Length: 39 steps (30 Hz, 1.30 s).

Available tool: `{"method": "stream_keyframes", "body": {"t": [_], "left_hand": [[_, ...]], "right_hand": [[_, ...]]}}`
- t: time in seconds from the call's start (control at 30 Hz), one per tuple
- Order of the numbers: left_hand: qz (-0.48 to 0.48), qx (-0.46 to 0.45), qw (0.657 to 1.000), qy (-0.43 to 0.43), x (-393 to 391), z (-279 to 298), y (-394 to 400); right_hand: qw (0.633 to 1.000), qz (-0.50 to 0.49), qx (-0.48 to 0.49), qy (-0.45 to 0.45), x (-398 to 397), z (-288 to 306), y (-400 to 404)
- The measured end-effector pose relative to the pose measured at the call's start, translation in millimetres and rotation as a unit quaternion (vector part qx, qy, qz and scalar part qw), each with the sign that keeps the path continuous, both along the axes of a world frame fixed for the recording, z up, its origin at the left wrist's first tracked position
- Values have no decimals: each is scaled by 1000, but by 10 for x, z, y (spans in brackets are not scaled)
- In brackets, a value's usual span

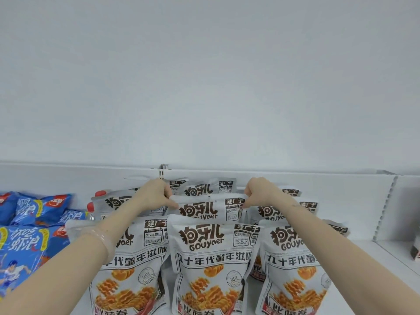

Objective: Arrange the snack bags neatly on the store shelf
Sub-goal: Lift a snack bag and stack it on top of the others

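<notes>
Both hands reach to the middle row of the shelf (354,251): the left hand (152,193) and the right hand (259,191) each pinch a top corner of one grey snack bag (205,206), fingers closed on its upper seal. That bag stands upright behind the front bag (211,264), with another bag (205,188) behind it. The step looks like squaring this bag in its column; next it likely needs settling level and centred before letting go.
</notes>
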<state>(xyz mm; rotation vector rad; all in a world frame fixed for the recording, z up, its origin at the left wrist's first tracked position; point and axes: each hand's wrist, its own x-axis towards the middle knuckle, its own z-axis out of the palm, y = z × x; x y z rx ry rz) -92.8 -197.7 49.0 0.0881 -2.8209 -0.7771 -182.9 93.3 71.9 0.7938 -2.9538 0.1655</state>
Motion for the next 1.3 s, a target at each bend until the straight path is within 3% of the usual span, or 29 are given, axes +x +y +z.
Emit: {"method": "stream_keyframes", "body": {"t": [0.2,0.33,0.43,0.53,0.6,0.67,0.77,0.93,1.13,1.3], "left_hand": [[-17,-30,999,-26,-64,43,44],[-14,-70,995,-63,-92,125,75],[-23,-32,998,-48,-87,177,72],[-30,114,993,27,-74,281,104],[-19,209,975,73,-105,335,130],[-3,255,962,101,-150,358,149],[4,256,961,103,-201,340,166],[5,235,968,84,-193,220,98],[17,230,970,78,-155,164,-5],[51,199,974,90,-146,265,64]], "right_hand": [[996,-11,80,46,24,-8,-61],[997,12,73,-21,-15,65,-34],[993,30,-72,-91,-89,226,-24],[972,37,-222,-61,-275,353,-162],[982,37,-186,-19,-431,366,-337],[995,29,-90,19,-609,310,-532],[998,8,30,52,-824,149,-765],[975,7,110,191,-904,-27,-903],[986,57,-26,155,-766,78,-818],[969,75,-160,172,-489,559,-707]]}}
